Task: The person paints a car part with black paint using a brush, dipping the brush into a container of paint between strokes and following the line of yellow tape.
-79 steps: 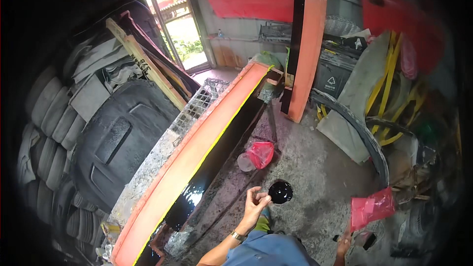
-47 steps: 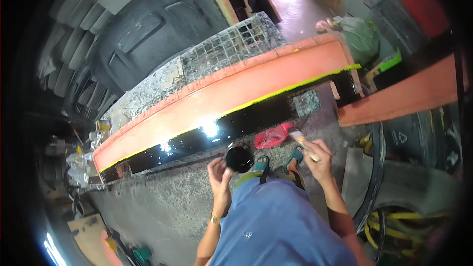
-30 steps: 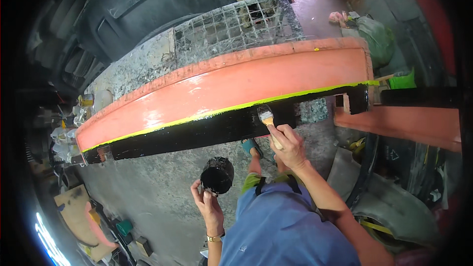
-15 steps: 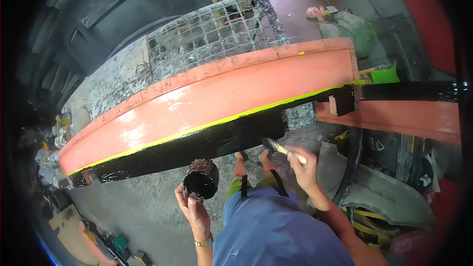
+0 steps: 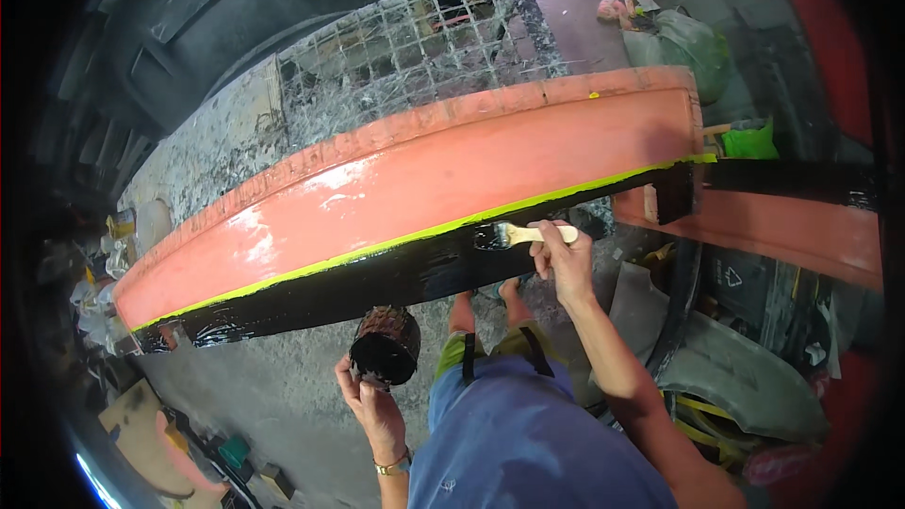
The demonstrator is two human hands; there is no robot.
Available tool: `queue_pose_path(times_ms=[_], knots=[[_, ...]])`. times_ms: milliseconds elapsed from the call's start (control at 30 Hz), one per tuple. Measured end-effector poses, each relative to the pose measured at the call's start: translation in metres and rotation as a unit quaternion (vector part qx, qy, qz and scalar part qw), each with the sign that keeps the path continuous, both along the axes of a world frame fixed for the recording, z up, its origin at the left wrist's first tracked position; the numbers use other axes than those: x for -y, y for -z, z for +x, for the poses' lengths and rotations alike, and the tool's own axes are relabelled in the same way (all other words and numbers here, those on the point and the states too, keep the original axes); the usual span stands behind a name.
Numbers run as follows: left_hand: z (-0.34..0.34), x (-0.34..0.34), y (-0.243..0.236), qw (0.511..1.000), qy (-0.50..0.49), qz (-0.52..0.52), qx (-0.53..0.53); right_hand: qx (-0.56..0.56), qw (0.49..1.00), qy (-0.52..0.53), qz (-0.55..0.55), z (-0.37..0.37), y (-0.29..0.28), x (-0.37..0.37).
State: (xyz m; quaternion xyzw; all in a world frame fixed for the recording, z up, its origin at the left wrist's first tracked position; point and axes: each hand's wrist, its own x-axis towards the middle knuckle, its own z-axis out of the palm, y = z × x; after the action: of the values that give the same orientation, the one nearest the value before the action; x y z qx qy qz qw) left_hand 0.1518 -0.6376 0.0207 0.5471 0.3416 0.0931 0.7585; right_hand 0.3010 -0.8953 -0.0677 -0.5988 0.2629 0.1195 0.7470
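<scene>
My right hand (image 5: 564, 264) grips the pale wooden handle of a paintbrush (image 5: 537, 234). Its dark bristles lie against the glossy black band (image 5: 377, 281) along the near side of a long, curved, salmon-orange piece (image 5: 452, 165). A bright yellow-green strip (image 5: 377, 247) runs between the orange and the black. Below the piece, my left hand (image 5: 370, 407) holds a paint-crusted can (image 5: 403, 322), tilted with its mouth toward me. Black paint coats the inside of the can; how much is in it I cannot tell.
A paint-splattered bench (image 5: 212, 132) with a wire grid (image 5: 396, 47) lies beneath and behind the piece. Another orange-and-black piece (image 5: 782, 231) extends to the right, above dark and grey panels (image 5: 745, 372). Bags (image 5: 683, 52) stand at the far right; assorted items clutter the left.
My right hand has moved the brush up and left, from the black band's lower edge onto its face. My left hand and the can have barely moved.
</scene>
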Motion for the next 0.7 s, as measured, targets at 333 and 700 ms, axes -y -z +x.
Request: queue_pose_path(times_ms=[333,700], knots=[[0.014,0.007,0.001,0.999,0.033,-0.007,-0.003,0.012,0.994,0.079,-0.076,0.005,-0.01,0.067],[0.032,0.012,-0.001,0.997,0.071,0.006,0.004,0.195,0.946,-0.14,-0.217,-0.022,-0.08,0.087]])
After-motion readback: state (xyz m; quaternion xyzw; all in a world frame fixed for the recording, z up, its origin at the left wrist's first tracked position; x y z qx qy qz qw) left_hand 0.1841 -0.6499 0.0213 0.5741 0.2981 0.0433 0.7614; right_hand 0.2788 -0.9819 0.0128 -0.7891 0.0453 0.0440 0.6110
